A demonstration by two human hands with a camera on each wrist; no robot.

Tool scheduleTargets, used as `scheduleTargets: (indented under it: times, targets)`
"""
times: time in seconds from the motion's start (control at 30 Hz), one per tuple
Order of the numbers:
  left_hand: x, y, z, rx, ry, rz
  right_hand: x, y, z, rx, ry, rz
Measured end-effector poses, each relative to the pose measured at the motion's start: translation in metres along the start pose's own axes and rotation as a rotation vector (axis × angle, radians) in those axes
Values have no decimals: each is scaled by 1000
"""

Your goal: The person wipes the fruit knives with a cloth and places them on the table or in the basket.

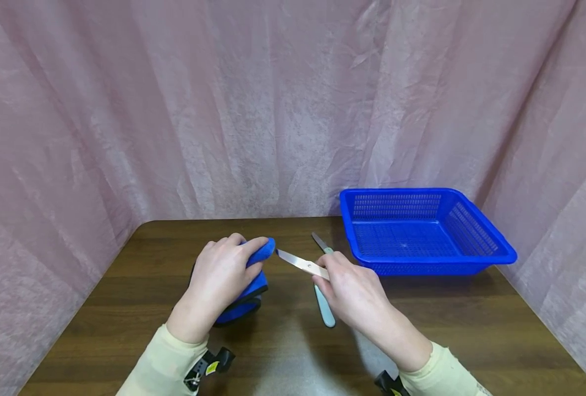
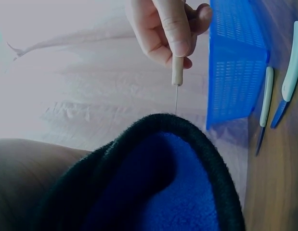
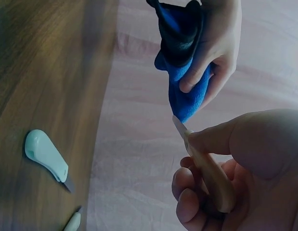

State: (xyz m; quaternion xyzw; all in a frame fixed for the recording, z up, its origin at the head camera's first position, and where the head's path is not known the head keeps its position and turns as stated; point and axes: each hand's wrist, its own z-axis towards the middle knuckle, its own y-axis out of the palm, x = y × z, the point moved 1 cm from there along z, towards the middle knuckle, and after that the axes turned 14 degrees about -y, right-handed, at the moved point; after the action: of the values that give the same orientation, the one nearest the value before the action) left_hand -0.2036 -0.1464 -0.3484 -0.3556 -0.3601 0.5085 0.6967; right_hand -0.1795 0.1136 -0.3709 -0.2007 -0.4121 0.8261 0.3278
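Note:
My left hand (image 1: 225, 272) grips a folded blue cloth (image 1: 257, 283) with black edging, held above the table; a rolled end of it sticks out past the thumb. In my right hand (image 1: 357, 289) is a small knife (image 1: 302, 264) with a pale beige handle, its blade pointing left toward the cloth. The right wrist view shows the blade tip (image 3: 175, 119) right at the cloth's lower end (image 3: 187, 103). Beneath and beside the right hand, two more knives lie on the table: one with a mint handle (image 1: 324, 311), another with its blade (image 1: 319, 241) pointing away.
A blue plastic mesh basket (image 1: 428, 259) stands at the back right of the brown wooden table (image 1: 139, 308). Pink curtains (image 1: 273, 110) hang behind the table and along its sides.

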Motion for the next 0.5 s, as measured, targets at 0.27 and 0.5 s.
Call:
scheduleTargets:
  times: [0.27, 0.5]
  targets:
    - [2, 1, 0, 7, 0, -15, 9, 1, -4, 19, -15, -33]
    - [3, 3, -1, -2, -1, -15, 15, -5, -3, 31, -13, -65]
